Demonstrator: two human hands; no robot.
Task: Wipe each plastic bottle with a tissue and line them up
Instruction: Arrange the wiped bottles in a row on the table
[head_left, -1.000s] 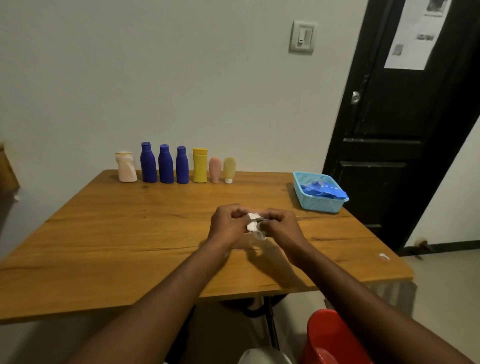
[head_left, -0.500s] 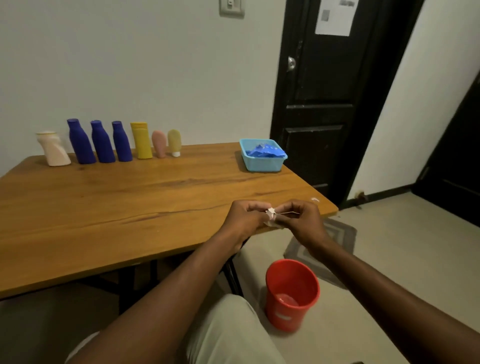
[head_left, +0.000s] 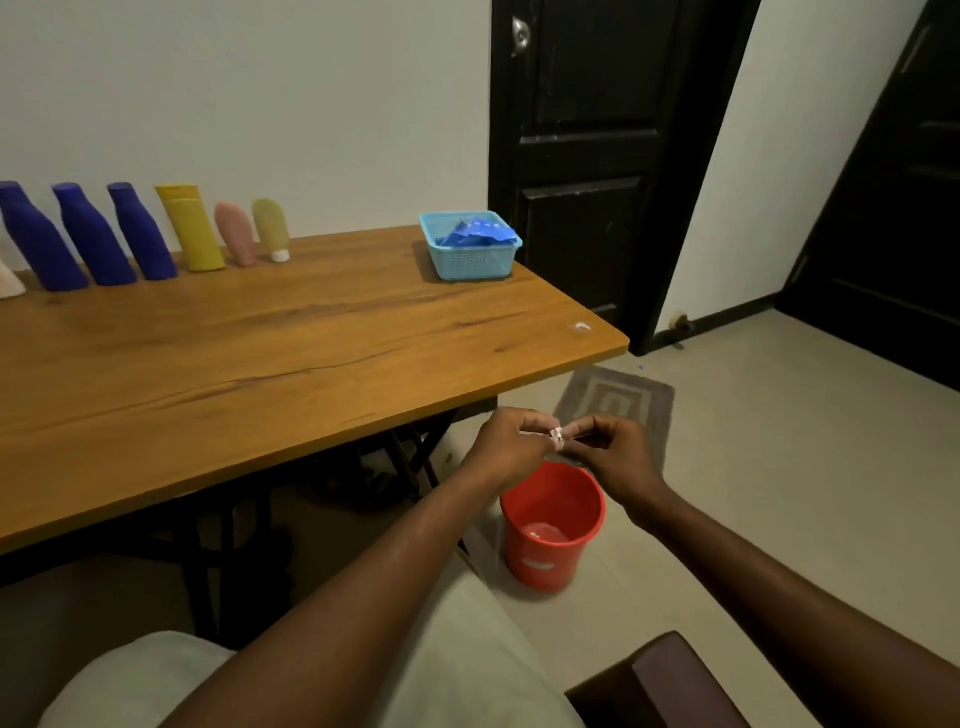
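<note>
Several plastic bottles stand in a row at the back of the wooden table (head_left: 291, 353): three blue bottles (head_left: 88, 239), a yellow tube (head_left: 191, 228), a pink tube (head_left: 235, 234) and a pale green tube (head_left: 271, 228). A cream bottle (head_left: 8, 280) shows only at the left edge. My left hand (head_left: 506, 441) and my right hand (head_left: 615, 449) are off the table's right front corner, above a red bucket (head_left: 553, 525). Both pinch a small crumpled white tissue (head_left: 557, 434) between them.
A light blue basket (head_left: 470, 254) with blue wrappers sits at the table's back right. A small white scrap (head_left: 583, 327) lies near the right corner. A black door (head_left: 613, 156) and a grey mat (head_left: 618, 400) are beyond. A dark chair edge (head_left: 670, 680) is at lower right.
Both hands moved the crumpled tissue from over the table to the right, off its edge and over the red bucket. My view swung right and down. The bottles stayed in place.
</note>
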